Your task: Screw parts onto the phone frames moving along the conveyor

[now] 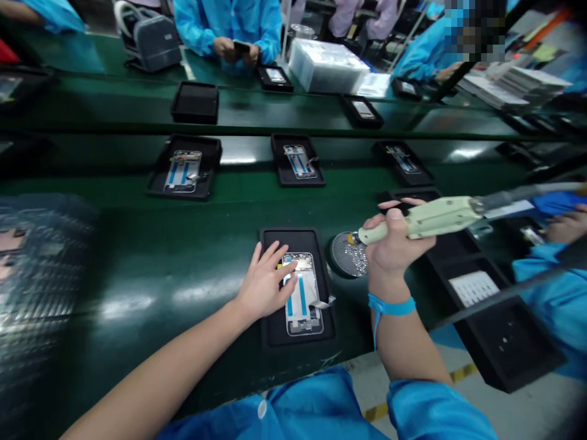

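Note:
An opened phone (302, 305) with blue strips and a loose flex cable lies in a black tray (270, 336) in front of me. My left hand (268, 281) rests over its upper left part, fingers spread, the fingertips on the phone's board. Wrapped in my right hand (394, 244) is a pale green electric screwdriver (440, 218), its cord running off to the right. The driver's yellow tip is over a round metal dish (347, 255) of small shiny pieces, likely screws. Whether the bit touches them I cannot tell. A blue band (392, 305) circles my right wrist.
Black trays with opened phones (183, 171) stand along the bench's far side and the raised ledge. Stacked clear plastic trays (41, 263) lie at left. A black compartment box (504, 330) juts out at right, near a co-worker's sleeve (550, 281). Other people sit opposite.

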### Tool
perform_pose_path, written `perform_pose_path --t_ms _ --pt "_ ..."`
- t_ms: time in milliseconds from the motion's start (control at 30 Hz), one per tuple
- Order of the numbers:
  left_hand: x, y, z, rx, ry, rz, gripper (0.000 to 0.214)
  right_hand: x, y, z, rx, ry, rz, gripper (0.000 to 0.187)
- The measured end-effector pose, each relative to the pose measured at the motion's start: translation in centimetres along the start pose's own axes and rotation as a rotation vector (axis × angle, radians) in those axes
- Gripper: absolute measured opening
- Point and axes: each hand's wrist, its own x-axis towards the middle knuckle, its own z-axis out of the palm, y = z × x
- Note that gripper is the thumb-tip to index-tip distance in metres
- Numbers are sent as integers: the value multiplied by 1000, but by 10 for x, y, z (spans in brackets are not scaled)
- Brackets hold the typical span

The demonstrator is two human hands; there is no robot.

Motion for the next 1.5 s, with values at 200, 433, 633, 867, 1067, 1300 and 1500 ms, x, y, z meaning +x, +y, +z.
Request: perform_pose_path --t_ms 200,433,633,867,1067,1300,1500 --pt "-8 4 -10 -54 -80 -11 51 -57 -27 43 148 -315 128 22" --pt "-11 6 -6 -56 -93 -25 53 -88 -12 49 58 -509 211 25" --pt "-11 6 -5 -58 -94 -27 52 -89 -13 51 41 -508 202 25" --pt "-11 7 -6 -60 -95 -27 51 -91 -10 53 63 -482 198 25" --pt "-10 8 -7 -56 -112 -32 54 -92 -9 53 36 -495 196 25" --pt "-11 8 -7 -54 -112 -34 53 -94 -7 53 101 -523 195 26" --pt "-10 8 -7 -64 -113 -41 50 -96 -6 53 71 -522 214 26"
